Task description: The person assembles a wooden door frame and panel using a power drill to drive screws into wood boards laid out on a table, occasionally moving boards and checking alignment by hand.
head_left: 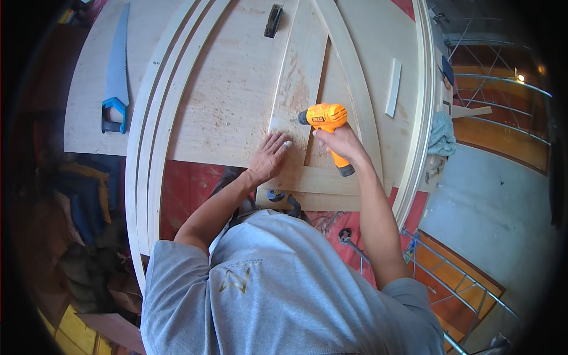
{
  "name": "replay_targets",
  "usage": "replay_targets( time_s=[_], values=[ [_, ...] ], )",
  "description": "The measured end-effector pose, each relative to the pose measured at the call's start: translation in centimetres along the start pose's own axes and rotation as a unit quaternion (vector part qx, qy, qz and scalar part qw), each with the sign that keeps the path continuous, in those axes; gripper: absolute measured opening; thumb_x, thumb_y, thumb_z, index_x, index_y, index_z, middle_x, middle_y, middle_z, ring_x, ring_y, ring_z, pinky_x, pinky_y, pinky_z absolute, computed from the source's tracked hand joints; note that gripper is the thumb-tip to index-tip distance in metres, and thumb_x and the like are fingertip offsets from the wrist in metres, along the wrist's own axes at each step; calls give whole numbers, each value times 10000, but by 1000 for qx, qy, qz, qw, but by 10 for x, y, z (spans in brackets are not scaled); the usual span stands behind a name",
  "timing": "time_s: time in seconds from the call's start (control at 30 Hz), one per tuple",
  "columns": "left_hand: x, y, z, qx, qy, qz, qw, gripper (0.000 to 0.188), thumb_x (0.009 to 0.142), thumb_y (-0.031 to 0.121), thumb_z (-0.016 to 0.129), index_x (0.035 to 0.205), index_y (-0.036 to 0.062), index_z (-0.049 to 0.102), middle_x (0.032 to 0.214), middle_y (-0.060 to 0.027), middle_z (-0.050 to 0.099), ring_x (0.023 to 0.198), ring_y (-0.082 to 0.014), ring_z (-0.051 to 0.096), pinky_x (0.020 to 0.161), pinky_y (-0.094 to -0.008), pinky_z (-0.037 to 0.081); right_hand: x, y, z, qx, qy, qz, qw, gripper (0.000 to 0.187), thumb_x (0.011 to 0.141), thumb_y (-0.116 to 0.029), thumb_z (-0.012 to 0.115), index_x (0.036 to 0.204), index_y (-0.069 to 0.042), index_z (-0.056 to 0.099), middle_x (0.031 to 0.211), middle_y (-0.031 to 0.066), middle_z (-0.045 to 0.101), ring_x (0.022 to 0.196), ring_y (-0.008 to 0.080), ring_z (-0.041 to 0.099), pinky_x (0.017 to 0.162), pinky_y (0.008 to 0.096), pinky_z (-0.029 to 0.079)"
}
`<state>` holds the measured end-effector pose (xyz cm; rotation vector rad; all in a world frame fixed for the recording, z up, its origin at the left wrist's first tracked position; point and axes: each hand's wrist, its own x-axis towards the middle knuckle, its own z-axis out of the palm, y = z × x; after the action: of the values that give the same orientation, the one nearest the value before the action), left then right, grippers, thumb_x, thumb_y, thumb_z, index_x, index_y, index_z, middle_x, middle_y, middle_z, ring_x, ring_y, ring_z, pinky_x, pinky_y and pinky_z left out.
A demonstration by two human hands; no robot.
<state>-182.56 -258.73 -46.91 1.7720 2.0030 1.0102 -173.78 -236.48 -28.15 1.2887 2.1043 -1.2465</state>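
My right hand [342,144] is wrapped round the grip of an orange cordless drill [328,116]. The drill's black chuck points left, over a pale wooden board [290,89] strewn with shavings. Whether the bit touches the wood I cannot tell. Just left of and below the chuck, my left hand [270,157] lies flat on the wood with fingers stretched out. Something white covers one of its fingertips. A curved wooden strip [358,71] arches down along the right side of the drill.
Long curved strips [163,118] run down the left of the plywood sheet [219,89]. A blue-handled handsaw [117,65] lies farther left. A small black hand plane [273,21] rests at the far side. Right are a white strip [393,87] and a teal cloth [442,135].
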Motion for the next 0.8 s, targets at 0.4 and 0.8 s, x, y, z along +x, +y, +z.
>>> replay_targets(
  time_s=[0.4,0.8],
  values=[
    [25,-23,9,36,8,0,999,487,937,111,556,1416,29,538,1605,-163,432,1540,-331,329,1299,-515,181,2,-9,3,-84,43,34,995,391,839,-280,661,1151,-46,677,1023,194,745,910,334,739,807,425,576],
    [58,-22,-4,-36,67,-97,992,640,879,119,645,1485,34,455,1254,-141,674,1211,-324,588,1122,-474,391,-11,-30,-10,-92,31,30,995,313,843,-269,667,1062,-47,684,840,142,719,727,253,712,693,398,570]
  ],
)
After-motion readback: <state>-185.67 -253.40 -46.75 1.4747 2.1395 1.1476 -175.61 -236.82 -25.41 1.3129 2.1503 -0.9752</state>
